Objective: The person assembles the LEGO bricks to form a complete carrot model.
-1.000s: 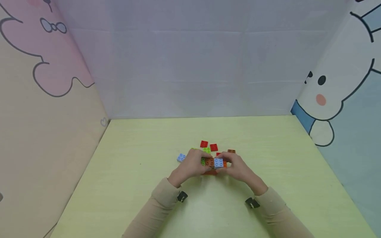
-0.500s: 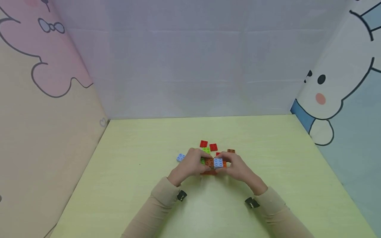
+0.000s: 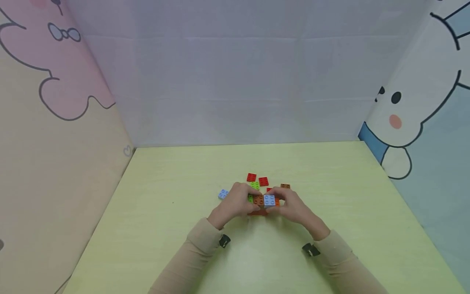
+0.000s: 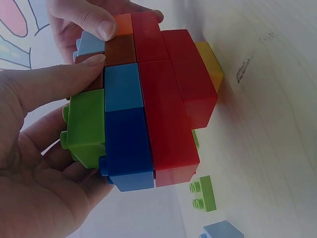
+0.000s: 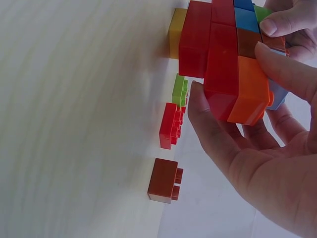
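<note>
Both hands hold a stepped block build (image 3: pixel 258 211) at the middle of the table. In the left wrist view it has a yellow block (image 4: pixel 210 64) at its base, then red blocks (image 4: pixel 171 106), then a row with dark blue (image 4: pixel 128 144), light blue, brown and orange. A green block (image 4: pixel 86 124), a brown block and a pale blue block (image 3: pixel 269 200) form the top. My left hand (image 3: pixel 236 202) grips the left end, its thumb on the brown block and fingers behind the green one. My right hand (image 3: pixel 290 205) grips the right end around the orange block (image 5: pixel 250 91), thumb near the brown.
Loose blocks lie behind and beside the build: red blocks (image 3: pixel 251 177), a lime green block (image 3: pixel 255 185), a brown block (image 5: pixel 162 179) at right and a pale blue block (image 3: pixel 222 194) at left. Printed cloth walls (image 3: pixel 227 81) stand behind and on both sides of the table (image 3: pixel 176 245).
</note>
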Tool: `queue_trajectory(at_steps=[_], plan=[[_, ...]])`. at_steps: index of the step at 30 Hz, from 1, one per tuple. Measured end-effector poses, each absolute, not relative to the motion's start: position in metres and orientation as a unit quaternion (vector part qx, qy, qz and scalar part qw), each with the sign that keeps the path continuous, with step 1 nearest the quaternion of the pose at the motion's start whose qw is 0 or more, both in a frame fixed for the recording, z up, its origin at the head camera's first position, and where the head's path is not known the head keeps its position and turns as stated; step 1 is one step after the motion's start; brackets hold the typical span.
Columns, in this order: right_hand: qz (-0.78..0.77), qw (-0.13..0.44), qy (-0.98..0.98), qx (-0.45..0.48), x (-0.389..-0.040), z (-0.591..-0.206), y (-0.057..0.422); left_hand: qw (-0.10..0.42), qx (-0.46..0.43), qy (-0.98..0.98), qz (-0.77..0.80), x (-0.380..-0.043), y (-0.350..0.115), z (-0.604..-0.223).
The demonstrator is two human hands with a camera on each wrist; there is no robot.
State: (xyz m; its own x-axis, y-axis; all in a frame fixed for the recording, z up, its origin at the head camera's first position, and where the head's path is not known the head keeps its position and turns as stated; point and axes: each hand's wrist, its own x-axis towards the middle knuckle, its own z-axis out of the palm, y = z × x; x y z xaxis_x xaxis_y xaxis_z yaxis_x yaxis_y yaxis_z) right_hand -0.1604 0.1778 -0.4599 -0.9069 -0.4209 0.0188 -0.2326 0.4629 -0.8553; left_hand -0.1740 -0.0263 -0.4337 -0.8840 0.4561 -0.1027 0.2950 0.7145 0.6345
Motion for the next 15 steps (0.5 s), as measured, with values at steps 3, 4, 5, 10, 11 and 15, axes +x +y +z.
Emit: queue_trajectory(at_steps=[3,4,5,10,11,15], plan=[[-0.485,0.098,0.847,-0.195,-0.1605,-0.461,0.1778,0.126,0.206,0.916,0.319,-0.174,-0.0259,-0.434],[-0.486,0.098,0.846,-0.195,-0.1606,-0.4611,0.1778,0.126,0.207,0.916,0.319,-0.174,-0.0258,-0.4339],[-0.485,0.096,0.847,-0.196,-0.1608,-0.4614,0.178,0.124,0.209,0.917,0.317,-0.1741,-0.0256,-0.4336],[-0.487,0.098,0.847,-0.191,-0.1626,-0.4633,0.1774,0.116,0.226,0.923,0.289,-0.175,-0.0246,-0.4321],[-0.489,0.099,0.846,-0.19,-0.1629,-0.4638,0.1773,0.115,0.231,0.924,0.281,-0.1753,-0.0244,-0.4317],[-0.497,0.102,0.841,-0.188,-0.1635,-0.4648,0.1772,0.112,0.241,0.926,0.268,-0.1762,-0.0243,-0.4308]])
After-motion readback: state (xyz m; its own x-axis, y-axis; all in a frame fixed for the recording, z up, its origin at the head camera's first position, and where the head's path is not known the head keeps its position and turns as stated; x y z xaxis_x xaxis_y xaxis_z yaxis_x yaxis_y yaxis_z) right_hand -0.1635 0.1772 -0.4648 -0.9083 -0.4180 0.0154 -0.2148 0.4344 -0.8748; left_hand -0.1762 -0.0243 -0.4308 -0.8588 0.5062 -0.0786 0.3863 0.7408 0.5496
